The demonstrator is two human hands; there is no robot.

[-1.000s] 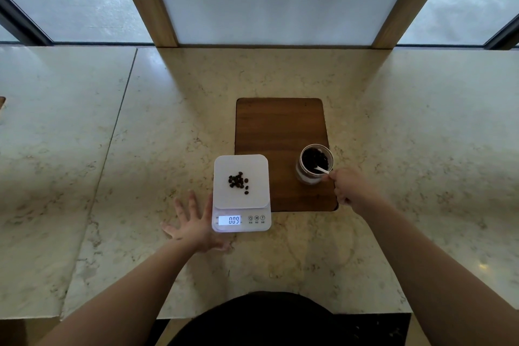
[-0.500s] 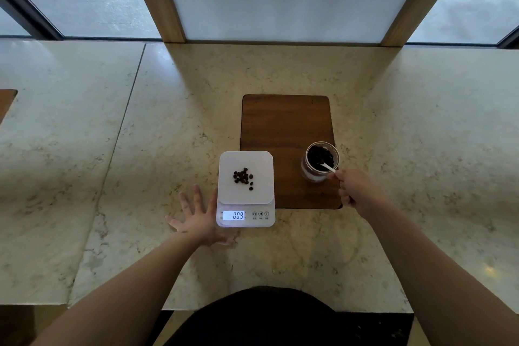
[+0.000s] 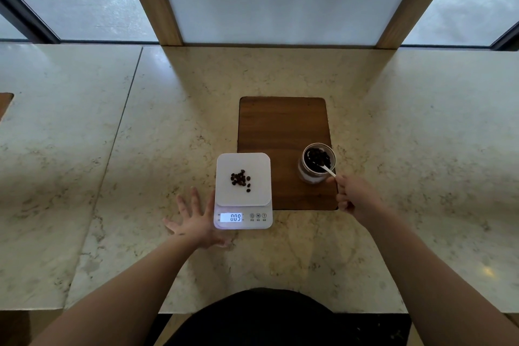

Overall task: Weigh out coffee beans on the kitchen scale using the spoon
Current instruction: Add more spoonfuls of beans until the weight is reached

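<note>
While the right hand pinches the white spoon by the end of its handle, the bowl sits down among the beans in the glass jar, which stands on the wooden board. The spoon's long axis runs from the hand toward about ten o'clock. From the jar, the scale lies toward nine o'clock, just beside the board's near-left corner on the tabletop; a small heap of coffee beans rests on its platform. The next scoop likely travels leftward. The left hand lies flat, fingers spread, touching the scale's left edge, holding nothing.
</note>
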